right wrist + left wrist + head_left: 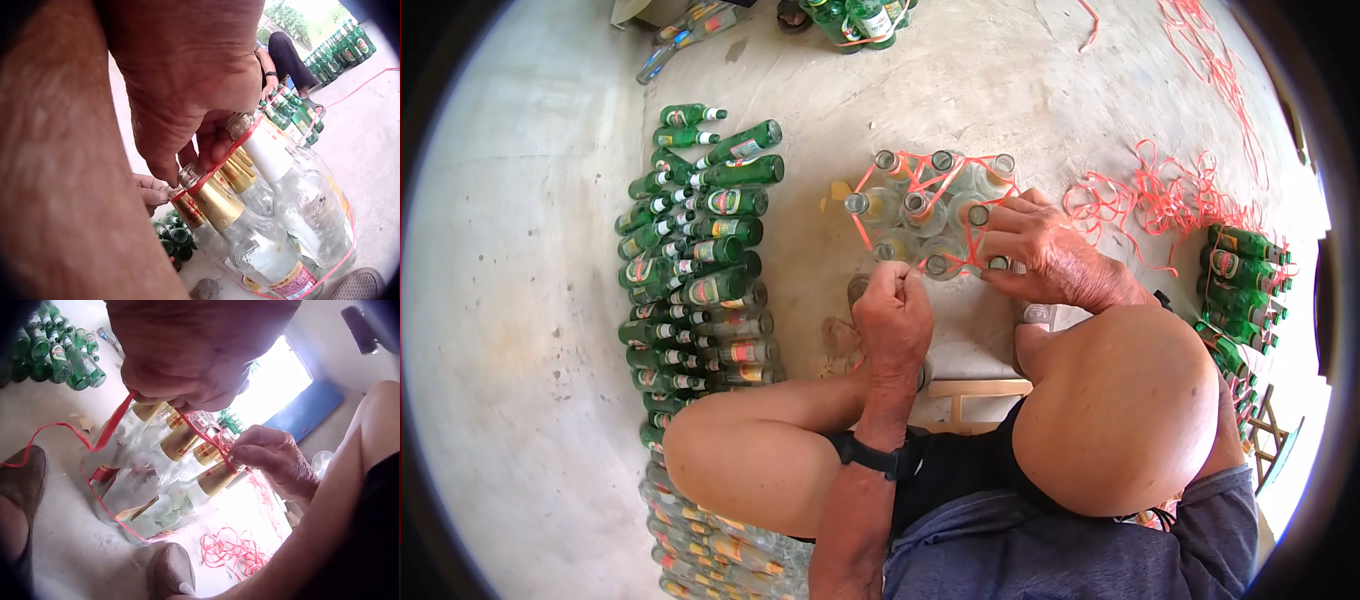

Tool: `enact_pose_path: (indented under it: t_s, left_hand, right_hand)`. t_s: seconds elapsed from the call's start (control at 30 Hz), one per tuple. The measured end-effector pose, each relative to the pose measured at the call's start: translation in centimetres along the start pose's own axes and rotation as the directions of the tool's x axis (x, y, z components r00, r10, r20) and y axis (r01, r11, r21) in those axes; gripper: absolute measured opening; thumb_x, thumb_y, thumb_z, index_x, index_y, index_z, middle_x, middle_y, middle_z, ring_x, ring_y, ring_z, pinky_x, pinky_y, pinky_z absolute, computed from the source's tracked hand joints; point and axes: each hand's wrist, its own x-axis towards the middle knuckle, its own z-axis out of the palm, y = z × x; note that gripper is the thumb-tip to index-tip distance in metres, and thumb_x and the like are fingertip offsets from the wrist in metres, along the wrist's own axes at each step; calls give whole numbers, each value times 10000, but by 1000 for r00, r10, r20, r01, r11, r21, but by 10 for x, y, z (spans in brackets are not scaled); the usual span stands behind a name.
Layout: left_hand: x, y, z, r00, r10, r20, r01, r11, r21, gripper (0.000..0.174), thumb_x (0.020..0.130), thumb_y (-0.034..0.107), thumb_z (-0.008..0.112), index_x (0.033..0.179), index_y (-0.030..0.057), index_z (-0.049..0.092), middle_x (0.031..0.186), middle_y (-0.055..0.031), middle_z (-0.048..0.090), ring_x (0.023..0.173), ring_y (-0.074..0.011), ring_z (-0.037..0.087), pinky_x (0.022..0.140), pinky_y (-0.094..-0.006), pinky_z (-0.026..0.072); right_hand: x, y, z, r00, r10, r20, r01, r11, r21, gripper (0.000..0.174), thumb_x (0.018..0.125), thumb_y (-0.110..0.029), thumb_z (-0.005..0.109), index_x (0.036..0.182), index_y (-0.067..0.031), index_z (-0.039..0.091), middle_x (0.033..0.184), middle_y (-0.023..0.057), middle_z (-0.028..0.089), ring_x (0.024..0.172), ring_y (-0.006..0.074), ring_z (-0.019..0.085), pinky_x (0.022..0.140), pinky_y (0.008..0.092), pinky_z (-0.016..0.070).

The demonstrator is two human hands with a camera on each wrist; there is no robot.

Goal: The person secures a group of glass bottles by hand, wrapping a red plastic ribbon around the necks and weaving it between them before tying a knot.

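Note:
A bundle of clear glass bottles (925, 215) stands upright on the floor, several with gold neck labels (178, 442). Red plastic strap (863, 232) runs from neck to neck, and another loop (103, 509) circles the bottles lower down. At the near side of the bundle, my left hand (892, 318) grips the strap in curled fingers; a loose tail trails away in the left wrist view. My right hand (1050, 250) is at the near right necks, and its thumb and fingertips (240, 453) pinch the strap beside a bottle mouth. The palm hides part of those fingers in the right wrist view.
Green bottles (690, 270) lie stacked on the left, with clear ones nearer me. Loose red strap (1145, 195) lies tangled to the right, beside more green bottles (1240, 270). Another person (287, 59) sits by a tied green bundle (294, 115). My shoes (172, 570) flank the bottles.

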Motion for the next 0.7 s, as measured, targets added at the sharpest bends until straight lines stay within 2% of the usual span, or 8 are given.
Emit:
enact_pose_path:
  t_s: [0.13,0.23,0.33,0.43,0.53,0.7]
  left_hand:
    - [-3,-7,2,1000,2,-18,-5,987,-158,85,943,65,708,882,13,679,651,-50,563,574,-106,500,558,-314,434]
    - [-9,-22,9,981,-178,73,192,922,-335,86,950,55,710,893,0,676,663,10,557,599,-61,480,558,-276,417]
    - [-13,-23,9,971,-222,92,240,870,-431,95,980,56,700,909,-5,680,688,51,569,603,-27,476,547,-242,398]
    - [-15,-17,10,966,-241,96,254,800,-543,102,1008,61,684,932,-7,687,705,64,578,593,-9,478,523,-225,381]
    - [-18,-10,6,922,-348,170,378,715,-588,68,995,46,710,1013,-13,738,814,78,621,706,1,503,642,-184,394]
    - [-19,-15,8,922,-348,173,375,684,-626,53,979,35,725,998,-8,750,821,71,636,702,0,501,632,-188,394]
  right_hand:
    - [1,-1,0,1000,22,9,-22,1000,1,259,745,-164,847,952,-131,695,980,45,659,1008,269,661,923,438,511]
    - [1,-2,1,1000,13,6,-13,1000,-9,246,750,-163,846,938,-131,690,978,50,657,1003,275,662,914,442,510]
    - [2,-2,1,1000,2,7,-2,1000,-16,234,760,-166,844,926,-131,684,990,52,660,1003,275,663,904,442,509]
    - [3,-3,1,1000,-10,2,11,1000,-30,219,775,-171,842,910,-133,673,1011,51,668,1005,269,664,892,440,507]
    - [3,-4,2,1000,-5,12,6,1000,-31,195,786,-157,836,888,-136,670,998,39,670,995,258,665,882,432,501]
    - [6,-4,0,1000,-3,11,3,1000,-26,170,784,-122,830,871,-138,684,921,11,658,942,234,662,863,415,489]
